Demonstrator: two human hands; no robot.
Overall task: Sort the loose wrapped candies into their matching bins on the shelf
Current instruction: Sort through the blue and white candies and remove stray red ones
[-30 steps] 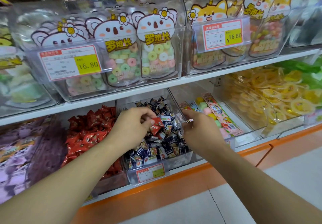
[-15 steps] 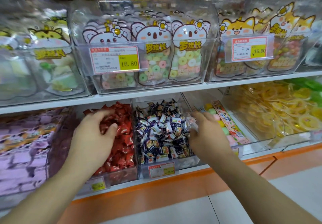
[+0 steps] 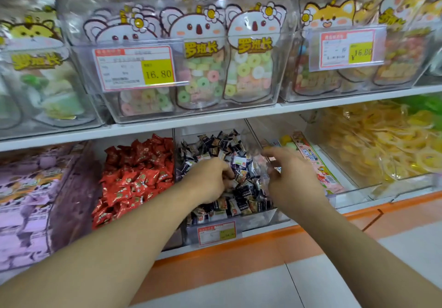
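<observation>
On the lower shelf, a clear bin (image 3: 259,219) holds dark blue and white wrapped candies (image 3: 244,189). Left of it lies a pile of red wrapped candies (image 3: 136,178). My left hand (image 3: 210,180) reaches into the dark candies with its fingers curled down among the wrappers; its fingertips are hidden, so I cannot tell whether it holds one. At the bin's right edge, by the clear divider, my right hand (image 3: 291,178) hovers with its fingers spread and loose. It is blurred and holds nothing that I can see.
Purple wrapped candies (image 3: 28,200) fill the far-left bin. Right of the dark bin lie long pink packets (image 3: 313,161), then yellow clear-wrapped sweets (image 3: 382,145). The upper shelf carries lidded bins of ring gummies (image 3: 203,80) with price tags. An orange shelf base and pale floor lie below.
My left hand carried a red candy out of the dark bin to the red pile, then came back into the dark candies. My right hand stayed by the divider.
</observation>
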